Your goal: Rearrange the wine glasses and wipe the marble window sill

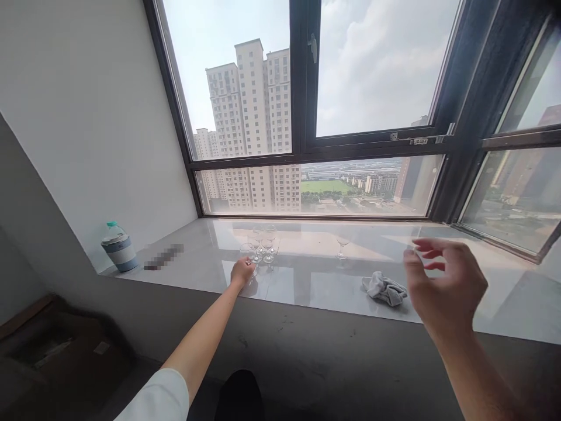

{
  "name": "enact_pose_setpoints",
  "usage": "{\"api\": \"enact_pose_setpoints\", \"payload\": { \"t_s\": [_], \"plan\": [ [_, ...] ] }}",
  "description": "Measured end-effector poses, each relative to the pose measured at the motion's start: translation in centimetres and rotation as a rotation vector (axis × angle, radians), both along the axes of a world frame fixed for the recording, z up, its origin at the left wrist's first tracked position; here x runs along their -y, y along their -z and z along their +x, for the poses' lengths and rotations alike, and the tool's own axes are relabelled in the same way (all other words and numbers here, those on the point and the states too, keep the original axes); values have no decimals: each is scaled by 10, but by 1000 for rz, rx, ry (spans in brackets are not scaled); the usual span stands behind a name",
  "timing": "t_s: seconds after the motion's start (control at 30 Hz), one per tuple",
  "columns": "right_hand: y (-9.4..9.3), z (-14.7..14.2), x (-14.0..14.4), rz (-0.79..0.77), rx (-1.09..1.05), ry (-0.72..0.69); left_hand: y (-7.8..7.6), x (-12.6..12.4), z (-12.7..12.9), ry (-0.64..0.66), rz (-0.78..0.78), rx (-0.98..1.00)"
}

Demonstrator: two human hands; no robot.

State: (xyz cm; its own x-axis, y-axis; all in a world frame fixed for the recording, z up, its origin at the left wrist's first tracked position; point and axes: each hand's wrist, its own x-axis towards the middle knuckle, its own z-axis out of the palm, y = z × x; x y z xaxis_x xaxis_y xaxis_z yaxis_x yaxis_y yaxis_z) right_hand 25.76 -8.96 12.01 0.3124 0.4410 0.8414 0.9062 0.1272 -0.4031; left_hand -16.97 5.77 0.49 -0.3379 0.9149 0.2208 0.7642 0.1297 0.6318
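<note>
Our left hand [242, 272] is stretched out to the cluster of wine glasses [262, 242] on the marble worktop [307, 280], grip closed round the stem of the nearest glass [248, 252]; the rest stand just behind it. Our right hand [442, 286] hovers in the air, fingers loosely apart, nothing in it, with the crumpled grey cloth [384, 289] just left of it. One lone glass [342, 245] stands apart.
</note>
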Motion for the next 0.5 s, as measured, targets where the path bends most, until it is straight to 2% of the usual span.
{"api": "enact_pose_setpoints", "payload": {
  "t_s": [0.07, 0.17, 0.23, 0.3, 0.37, 0.5],
  "plan": [
    [18, -2, -18, -218, 37, 47, 1, -1, 0, 4, -11, -4],
    [63, -2, -50, -634, 58, 126, 2, -2, -1, 0, -12, -17],
    [96, -1, -65, -750, 68, 149, 3, -3, -2, -4, -2, -25],
    [124, -1, -73, -773, 116, 169, 3, -3, -2, -9, 9, -32],
    [144, -1, -75, -678, 159, 188, 3, -3, -3, -5, 15, -35],
    [162, -2, -78, -489, 111, 211, 3, -4, -5, 16, 23, -28]
  ]
}}
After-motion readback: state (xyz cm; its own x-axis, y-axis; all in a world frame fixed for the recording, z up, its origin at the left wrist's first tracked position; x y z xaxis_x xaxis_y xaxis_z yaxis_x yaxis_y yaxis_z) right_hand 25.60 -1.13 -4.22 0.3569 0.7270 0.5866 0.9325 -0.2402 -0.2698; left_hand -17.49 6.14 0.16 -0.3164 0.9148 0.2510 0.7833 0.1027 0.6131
